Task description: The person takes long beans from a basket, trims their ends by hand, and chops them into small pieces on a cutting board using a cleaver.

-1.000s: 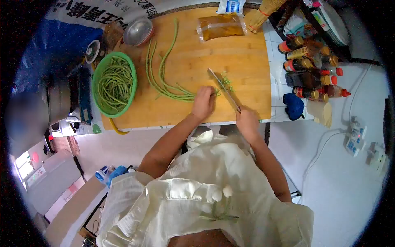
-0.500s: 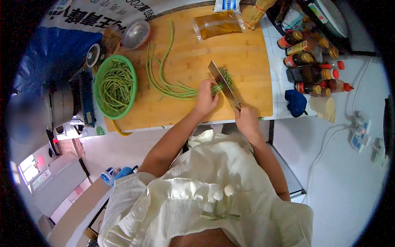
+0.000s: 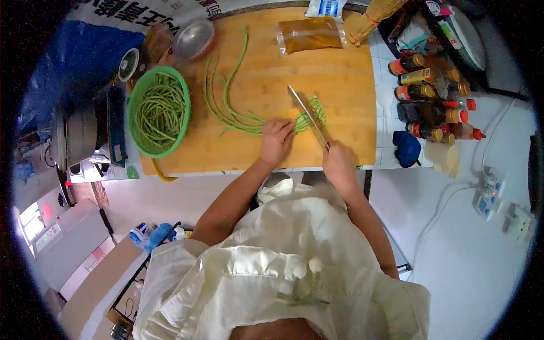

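Observation:
My left hand (image 3: 276, 141) is closed on a bundle of long green beans (image 3: 226, 118) near the front of the wooden cutting board (image 3: 266, 73). The beans' tails curve away to the back left. In my right hand (image 3: 340, 165) is the handle of a knife (image 3: 309, 116), its blade slanting to the upper left across the bean ends. Small chopped bean pieces (image 3: 317, 109) lie against the blade's right side. At the board's left edge stands a green basket (image 3: 186, 107) of whole beans.
A metal bowl (image 3: 193, 39), a bag of brown liquid (image 3: 311, 35) and a straw brush (image 3: 368, 22) sit along the back. Several sauce bottles (image 3: 416, 92) and a blue cloth item (image 3: 407, 149) are at the right. A power strip (image 3: 489, 195) hangs farther right.
More chopped pieces lie beside the blade than a second ago. My left hand has shifted slightly left and down since half a second ago, and the knife's angle has changed a little.

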A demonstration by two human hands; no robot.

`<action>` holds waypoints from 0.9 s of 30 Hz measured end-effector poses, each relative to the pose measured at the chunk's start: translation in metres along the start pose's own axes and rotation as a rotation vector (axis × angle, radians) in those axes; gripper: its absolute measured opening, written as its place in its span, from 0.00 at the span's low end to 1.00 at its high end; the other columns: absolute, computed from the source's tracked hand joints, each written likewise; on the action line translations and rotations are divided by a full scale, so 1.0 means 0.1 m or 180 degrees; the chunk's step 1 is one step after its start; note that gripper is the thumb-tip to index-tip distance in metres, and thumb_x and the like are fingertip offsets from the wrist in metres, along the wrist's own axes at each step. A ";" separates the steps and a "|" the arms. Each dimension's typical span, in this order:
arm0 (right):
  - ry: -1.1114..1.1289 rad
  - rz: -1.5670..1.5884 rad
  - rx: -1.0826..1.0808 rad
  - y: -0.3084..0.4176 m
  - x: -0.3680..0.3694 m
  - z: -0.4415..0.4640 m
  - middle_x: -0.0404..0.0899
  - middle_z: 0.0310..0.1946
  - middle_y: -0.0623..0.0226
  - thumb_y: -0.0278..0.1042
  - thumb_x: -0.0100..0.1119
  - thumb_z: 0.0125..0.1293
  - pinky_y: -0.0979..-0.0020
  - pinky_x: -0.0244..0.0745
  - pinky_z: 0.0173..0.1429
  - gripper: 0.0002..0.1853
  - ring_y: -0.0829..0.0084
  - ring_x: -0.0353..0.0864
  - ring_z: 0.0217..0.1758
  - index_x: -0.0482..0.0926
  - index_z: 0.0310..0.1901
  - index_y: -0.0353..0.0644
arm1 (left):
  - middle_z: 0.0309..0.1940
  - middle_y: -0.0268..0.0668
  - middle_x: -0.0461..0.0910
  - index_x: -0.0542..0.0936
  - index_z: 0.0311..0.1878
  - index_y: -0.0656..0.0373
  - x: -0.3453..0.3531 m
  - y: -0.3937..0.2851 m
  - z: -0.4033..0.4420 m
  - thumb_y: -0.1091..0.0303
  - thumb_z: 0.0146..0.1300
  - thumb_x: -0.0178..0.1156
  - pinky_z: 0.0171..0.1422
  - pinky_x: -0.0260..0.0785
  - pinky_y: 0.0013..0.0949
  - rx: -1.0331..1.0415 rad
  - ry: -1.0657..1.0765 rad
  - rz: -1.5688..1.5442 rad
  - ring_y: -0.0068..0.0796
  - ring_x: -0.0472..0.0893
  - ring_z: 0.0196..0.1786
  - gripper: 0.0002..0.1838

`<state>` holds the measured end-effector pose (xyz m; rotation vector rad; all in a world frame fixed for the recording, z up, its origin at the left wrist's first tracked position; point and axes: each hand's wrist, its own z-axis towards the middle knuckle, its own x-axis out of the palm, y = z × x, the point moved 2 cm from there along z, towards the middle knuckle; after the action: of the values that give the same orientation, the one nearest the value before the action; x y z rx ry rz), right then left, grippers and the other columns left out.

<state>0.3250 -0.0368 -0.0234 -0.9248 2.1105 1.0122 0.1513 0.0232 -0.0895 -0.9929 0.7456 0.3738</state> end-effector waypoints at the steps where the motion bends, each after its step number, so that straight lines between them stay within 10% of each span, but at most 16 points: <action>1: -0.0004 -0.0041 -0.0044 0.02 0.02 0.05 0.79 0.31 0.44 0.37 0.52 0.62 0.50 0.72 0.42 0.13 0.44 0.78 0.36 0.76 0.38 0.35 | 0.41 0.36 0.78 0.80 0.45 0.57 0.00 0.00 -0.02 0.71 0.47 0.65 0.51 0.65 0.42 -0.0021 -0.0004 0.0004 0.40 0.73 0.46 0.19; 27: -0.0306 -0.0133 -0.0285 0.05 -0.06 -0.05 0.78 0.27 0.47 0.36 0.56 0.59 0.53 0.73 0.39 0.11 0.46 0.78 0.33 0.78 0.33 0.34 | 0.43 0.36 0.78 0.79 0.43 0.58 0.06 0.01 -0.03 0.72 0.49 0.63 0.52 0.64 0.42 0.0066 -0.0117 -0.0096 0.39 0.74 0.47 0.15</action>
<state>0.3232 -0.0371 -0.0146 -0.9404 1.9726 1.1154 0.1535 0.0214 -0.0952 -0.9742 0.6993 0.3568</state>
